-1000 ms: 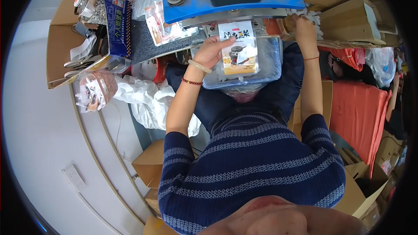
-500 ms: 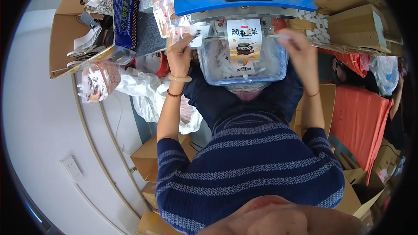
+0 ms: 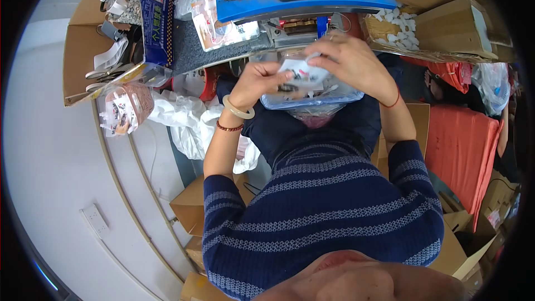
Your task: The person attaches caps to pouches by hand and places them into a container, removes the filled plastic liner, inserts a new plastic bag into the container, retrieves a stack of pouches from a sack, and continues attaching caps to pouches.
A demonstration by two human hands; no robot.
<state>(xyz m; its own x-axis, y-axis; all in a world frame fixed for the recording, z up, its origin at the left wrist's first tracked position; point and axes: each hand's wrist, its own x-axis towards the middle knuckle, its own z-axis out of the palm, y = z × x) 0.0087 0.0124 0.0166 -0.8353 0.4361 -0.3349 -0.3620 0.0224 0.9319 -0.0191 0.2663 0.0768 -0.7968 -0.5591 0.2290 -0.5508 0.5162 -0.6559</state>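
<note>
In front of my lap, a white printed pouch (image 3: 304, 75) is held between my two hands, its lettering smeared by motion. My left hand (image 3: 257, 85) pinches the pouch at its left side. At the upper right corner, my right hand (image 3: 356, 67) closes its thumb and fingers on the pouch. Directly below both hands sits a bin lined with clear bluish plastic (image 3: 317, 100) on my lap; its contents are mostly covered. Beyond the hands stands a blue press (image 3: 312, 6) with a metal fixture (image 3: 298, 32) under it.
Flat printed pouches (image 3: 220, 30) lie on the grey tabletop (image 3: 189, 44). An open carton (image 3: 78, 44) stands at left, beside a blue printed box (image 3: 155, 22). White scraps (image 3: 398, 28) lie at right by a cardboard box (image 3: 457, 28). A red-covered stack (image 3: 462, 150) is further right.
Both hands have come together over the bin, with the printed pouch from the press's front now between them. My left hand's small white piece is no longer distinguishable. The fixture is uncovered.
</note>
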